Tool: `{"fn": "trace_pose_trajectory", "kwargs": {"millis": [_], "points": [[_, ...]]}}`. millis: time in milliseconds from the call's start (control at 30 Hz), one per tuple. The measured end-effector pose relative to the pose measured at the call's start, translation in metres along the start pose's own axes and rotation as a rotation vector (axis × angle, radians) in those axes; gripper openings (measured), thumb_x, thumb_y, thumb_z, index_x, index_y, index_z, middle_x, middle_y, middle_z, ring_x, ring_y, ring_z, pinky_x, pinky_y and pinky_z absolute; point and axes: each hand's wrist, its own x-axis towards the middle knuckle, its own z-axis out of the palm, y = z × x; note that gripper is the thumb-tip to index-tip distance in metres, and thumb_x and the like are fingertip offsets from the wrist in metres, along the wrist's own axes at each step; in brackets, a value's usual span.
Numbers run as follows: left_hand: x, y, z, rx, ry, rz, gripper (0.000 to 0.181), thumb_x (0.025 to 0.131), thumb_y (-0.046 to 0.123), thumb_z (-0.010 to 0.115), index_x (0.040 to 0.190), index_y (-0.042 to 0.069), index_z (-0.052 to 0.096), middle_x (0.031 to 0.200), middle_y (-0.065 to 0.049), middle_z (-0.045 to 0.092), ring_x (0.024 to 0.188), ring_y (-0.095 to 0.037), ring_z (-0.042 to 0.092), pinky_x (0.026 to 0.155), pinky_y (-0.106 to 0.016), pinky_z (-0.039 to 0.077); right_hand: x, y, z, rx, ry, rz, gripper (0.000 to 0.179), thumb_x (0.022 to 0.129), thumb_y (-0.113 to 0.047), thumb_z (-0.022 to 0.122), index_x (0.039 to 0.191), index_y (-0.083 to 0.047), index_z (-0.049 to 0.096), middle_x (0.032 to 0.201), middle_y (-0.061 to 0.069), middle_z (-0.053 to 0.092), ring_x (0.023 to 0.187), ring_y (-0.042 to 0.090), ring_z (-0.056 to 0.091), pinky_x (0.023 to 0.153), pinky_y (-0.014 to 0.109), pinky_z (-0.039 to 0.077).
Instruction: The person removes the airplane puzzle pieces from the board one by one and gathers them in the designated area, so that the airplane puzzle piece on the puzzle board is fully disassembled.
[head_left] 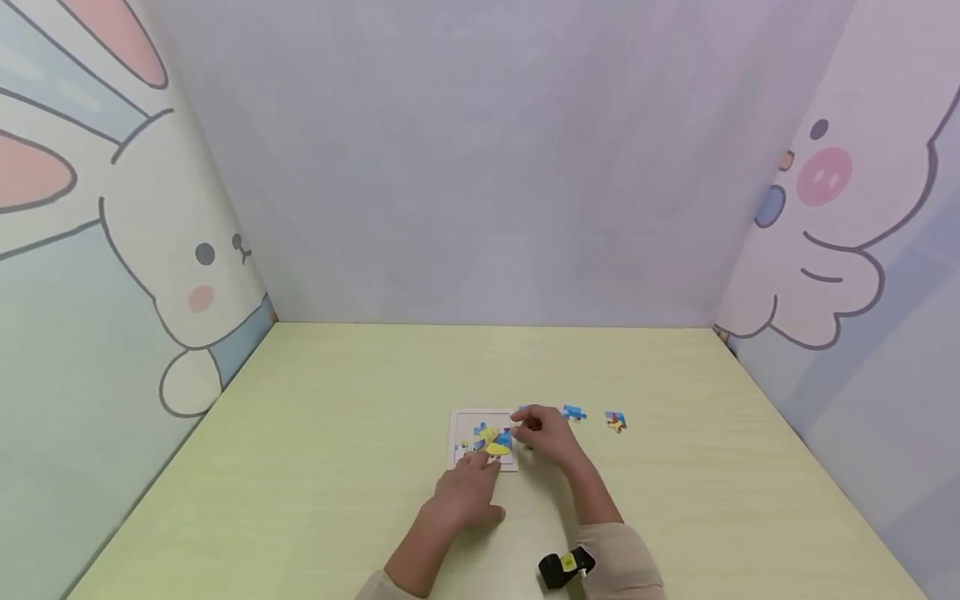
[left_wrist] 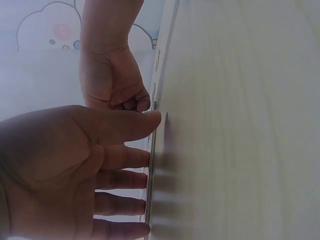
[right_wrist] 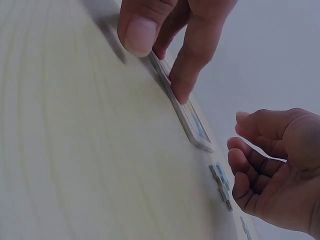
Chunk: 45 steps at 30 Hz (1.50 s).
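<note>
A square puzzle board [head_left: 452,437] with a pale rim lies on the table, partly filled with blue and yellow picture pieces [head_left: 497,442]. My left hand [head_left: 467,493] rests its straight fingertips on the board's near part; in the right wrist view the left fingers [right_wrist: 186,65] press on the board [right_wrist: 192,131]. My right hand [head_left: 547,435] hovers at the board's right edge, fingers loosely bent. Nothing shows between the right thumb and fingers [right_wrist: 243,165] in the right wrist view. Loose puzzle pieces [right_wrist: 221,182] lie under and beside it, partly hidden in the head view.
Right of the board lie a blue puzzle piece [head_left: 574,412] and a blue, red and yellow one [head_left: 616,422]. A small black device [head_left: 564,568] is at the right sleeve. Printed walls surround the pale yellow-green table [head_left: 337,433] at the back and sides.
</note>
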Motion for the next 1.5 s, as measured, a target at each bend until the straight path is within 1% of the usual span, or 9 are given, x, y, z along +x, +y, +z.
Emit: {"fn": "trace_pose_trajectory", "kwargs": {"millis": [100, 233, 300, 533, 667, 900, 1100, 1367, 1500], "points": [[0.000, -0.002, -0.002, 0.001, 0.000, 0.021, 0.062, 0.077, 0.035, 0.073, 0.127, 0.003, 0.055, 0.128, -0.012, 0.049, 0.118, -0.029, 0.045, 0.090, -0.042, 0.044, 0.002, -0.006, 0.009, -0.005, -0.029, -0.030, 0.015, 0.084, -0.003, 0.065, 0.098, 0.001, 0.066, 0.073, 0.001, 0.055, 0.066, 0.015, 0.048, 0.058, 0.027, 0.042], [-0.002, -0.003, -0.004, -0.036, -0.002, 0.039, 0.064, 0.076, 0.032, 0.073, 0.128, 0.002, 0.054, 0.128, -0.014, 0.047, 0.119, -0.030, 0.045, 0.090, -0.042, 0.043, 0.007, -0.011, 0.020, -0.012, -0.080, -0.081, 0.015, 0.084, -0.002, 0.063, 0.099, 0.001, 0.066, 0.080, 0.002, 0.059, 0.073, 0.017, 0.052, 0.064, 0.029, 0.046], [-0.002, -0.003, -0.004, -0.052, -0.005, 0.046, 0.063, 0.076, 0.031, 0.073, 0.128, 0.001, 0.054, 0.128, -0.014, 0.047, 0.119, -0.030, 0.045, 0.091, -0.042, 0.042, 0.010, -0.011, 0.024, -0.025, -0.097, -0.084, 0.015, 0.084, -0.001, 0.062, 0.099, 0.000, 0.065, 0.082, 0.003, 0.059, 0.075, 0.017, 0.053, 0.066, 0.030, 0.046], [-0.002, -0.004, -0.003, -0.076, -0.012, 0.053, 0.064, 0.077, 0.029, 0.073, 0.129, -0.002, 0.051, 0.130, -0.015, 0.046, 0.122, -0.032, 0.042, 0.097, -0.039, 0.038, 0.022, -0.008, 0.027, -0.014, -0.111, 0.029, 0.015, 0.085, -0.002, 0.062, 0.099, -0.001, 0.065, 0.082, 0.003, 0.056, 0.076, 0.018, 0.050, 0.066, 0.030, 0.044], [-0.002, -0.004, -0.002, -0.075, -0.011, 0.056, 0.064, 0.076, 0.029, 0.073, 0.129, -0.002, 0.052, 0.130, -0.015, 0.047, 0.122, -0.031, 0.042, 0.096, -0.040, 0.038, 0.025, -0.007, 0.026, -0.024, -0.133, 0.053, 0.015, 0.084, -0.002, 0.062, 0.098, -0.002, 0.066, 0.082, 0.003, 0.056, 0.075, 0.018, 0.050, 0.066, 0.030, 0.045], [-0.003, -0.002, -0.002, -0.042, 0.002, 0.034, 0.063, 0.077, 0.032, 0.073, 0.128, 0.002, 0.053, 0.128, -0.011, 0.048, 0.119, -0.029, 0.044, 0.084, -0.045, 0.046, 0.027, -0.006, 0.024, -0.023, -0.167, 0.049, 0.014, 0.081, -0.001, 0.067, 0.095, -0.001, 0.068, 0.078, 0.002, 0.056, 0.072, 0.017, 0.050, 0.065, 0.029, 0.045], [-0.005, -0.001, -0.003, -0.025, 0.012, 0.021, 0.063, 0.077, 0.034, 0.073, 0.128, 0.004, 0.054, 0.127, -0.010, 0.048, 0.118, -0.029, 0.044, 0.078, -0.048, 0.048, 0.027, -0.008, 0.026, -0.090, -0.189, 0.027, 0.015, 0.080, -0.001, 0.069, 0.095, 0.000, 0.069, 0.077, 0.001, 0.057, 0.071, 0.016, 0.050, 0.064, 0.029, 0.044], [-0.006, 0.002, -0.001, 0.014, 0.011, 0.001, 0.065, 0.077, 0.037, 0.073, 0.129, 0.004, 0.053, 0.130, -0.010, 0.046, 0.120, -0.030, 0.041, 0.078, -0.049, 0.048, 0.029, -0.010, 0.028, -0.151, -0.193, 0.046, 0.014, 0.079, -0.002, 0.070, 0.093, -0.003, 0.069, 0.076, 0.001, 0.054, 0.072, 0.016, 0.048, 0.064, 0.029, 0.042], [-0.006, 0.004, 0.001, -0.001, 0.004, -0.015, 0.068, 0.076, 0.037, 0.074, 0.130, 0.003, 0.051, 0.137, -0.014, 0.041, 0.125, -0.033, 0.038, 0.080, -0.053, 0.046, 0.029, -0.010, 0.029, -0.157, -0.189, 0.063, 0.014, 0.079, -0.002, 0.070, 0.092, -0.004, 0.069, 0.076, 0.002, 0.053, 0.072, 0.017, 0.048, 0.064, 0.030, 0.042]]}}
